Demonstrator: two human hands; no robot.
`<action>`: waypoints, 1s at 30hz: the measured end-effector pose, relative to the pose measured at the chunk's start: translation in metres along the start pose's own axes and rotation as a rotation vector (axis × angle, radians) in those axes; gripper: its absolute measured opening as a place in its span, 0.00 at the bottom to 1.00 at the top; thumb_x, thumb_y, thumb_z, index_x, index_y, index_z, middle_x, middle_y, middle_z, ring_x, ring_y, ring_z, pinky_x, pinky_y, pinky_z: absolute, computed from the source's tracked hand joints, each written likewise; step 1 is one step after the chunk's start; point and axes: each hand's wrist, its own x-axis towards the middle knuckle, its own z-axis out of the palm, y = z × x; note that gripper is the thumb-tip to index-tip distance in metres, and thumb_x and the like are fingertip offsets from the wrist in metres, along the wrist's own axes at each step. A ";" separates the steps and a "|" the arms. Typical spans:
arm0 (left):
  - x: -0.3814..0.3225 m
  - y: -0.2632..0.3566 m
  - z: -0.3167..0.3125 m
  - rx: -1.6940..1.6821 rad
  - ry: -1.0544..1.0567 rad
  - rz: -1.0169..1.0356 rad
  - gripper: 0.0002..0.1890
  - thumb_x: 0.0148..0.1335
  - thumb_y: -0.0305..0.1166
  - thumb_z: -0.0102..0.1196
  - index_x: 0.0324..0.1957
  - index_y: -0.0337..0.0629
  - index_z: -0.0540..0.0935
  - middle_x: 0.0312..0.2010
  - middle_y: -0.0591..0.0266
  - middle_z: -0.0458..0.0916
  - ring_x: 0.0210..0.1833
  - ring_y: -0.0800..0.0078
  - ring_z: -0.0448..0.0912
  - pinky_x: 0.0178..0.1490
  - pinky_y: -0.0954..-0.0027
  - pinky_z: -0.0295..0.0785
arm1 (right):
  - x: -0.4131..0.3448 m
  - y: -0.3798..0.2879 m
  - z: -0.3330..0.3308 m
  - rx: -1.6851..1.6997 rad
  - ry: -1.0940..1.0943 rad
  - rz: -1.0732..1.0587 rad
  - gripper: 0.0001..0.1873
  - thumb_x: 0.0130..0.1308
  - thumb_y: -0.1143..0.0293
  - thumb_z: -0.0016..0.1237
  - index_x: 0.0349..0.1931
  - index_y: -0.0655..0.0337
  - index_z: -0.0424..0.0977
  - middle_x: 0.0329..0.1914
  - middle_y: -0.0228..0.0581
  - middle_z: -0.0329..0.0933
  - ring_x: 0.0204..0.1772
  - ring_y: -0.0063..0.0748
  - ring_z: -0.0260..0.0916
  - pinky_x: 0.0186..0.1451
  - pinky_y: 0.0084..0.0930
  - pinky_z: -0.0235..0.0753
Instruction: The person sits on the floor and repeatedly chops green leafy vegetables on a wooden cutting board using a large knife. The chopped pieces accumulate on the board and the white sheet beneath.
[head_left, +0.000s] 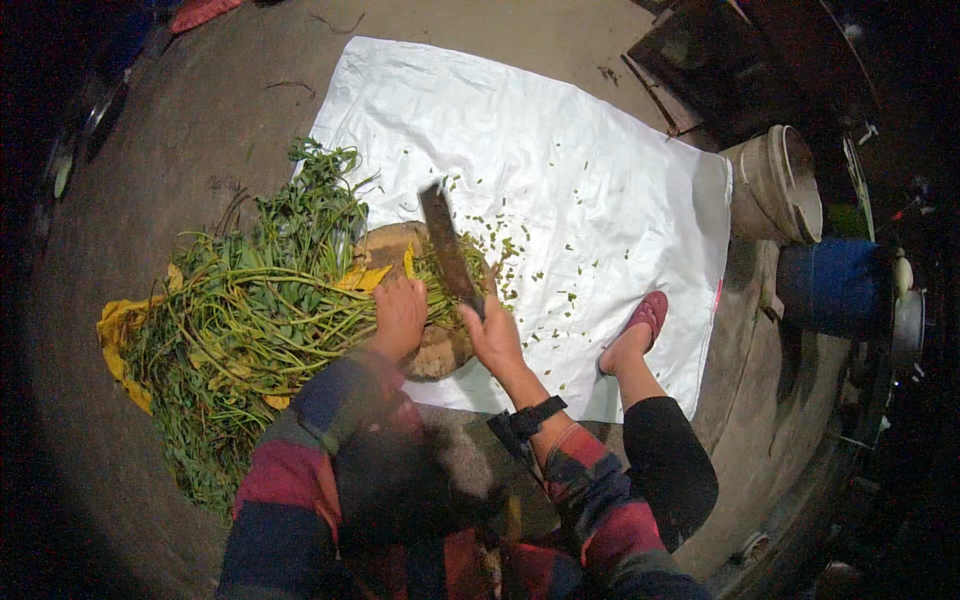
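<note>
My left hand is closed over a bundle of green leafy stems, pressing it onto a round wooden chopping block. My right hand grips the handle of a broad dark knife, whose blade lies across the stems just right of my left hand. Chopped bits are heaped at the block's far right and scattered over a white woven plastic sheet beneath. The uncut stems and leaves spread left off the block onto the floor, with a few yellow leaves among them.
A yellow cloth or bag shows under the pile at the far left. My foot in a red sandal rests on the sheet's right part. Right of the sheet stand a whitish bucket and a blue container. Dark boards lie at the upper right.
</note>
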 end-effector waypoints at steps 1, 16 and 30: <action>-0.001 0.000 0.000 -0.051 -0.018 0.005 0.18 0.54 0.33 0.56 0.47 0.42 0.75 0.37 0.60 0.74 0.42 0.65 0.73 0.46 0.58 0.61 | 0.003 0.001 -0.002 0.153 0.084 -0.027 0.16 0.66 0.62 0.50 0.36 0.69 0.66 0.23 0.54 0.75 0.27 0.55 0.73 0.32 0.41 0.72; 0.003 -0.003 0.002 -0.134 -0.123 0.016 0.17 0.53 0.32 0.56 0.46 0.41 0.74 0.38 0.58 0.75 0.44 0.62 0.74 0.45 0.57 0.61 | 0.002 -0.003 -0.001 0.403 0.330 -0.165 0.12 0.67 0.66 0.48 0.39 0.68 0.67 0.27 0.57 0.75 0.29 0.55 0.73 0.33 0.39 0.72; 0.003 -0.003 0.003 -0.108 -0.119 0.013 0.15 0.55 0.32 0.53 0.45 0.41 0.75 0.37 0.58 0.75 0.43 0.62 0.74 0.47 0.57 0.61 | 0.014 0.002 0.003 0.464 0.297 -0.167 0.14 0.66 0.63 0.49 0.35 0.67 0.68 0.25 0.52 0.75 0.27 0.54 0.72 0.33 0.39 0.71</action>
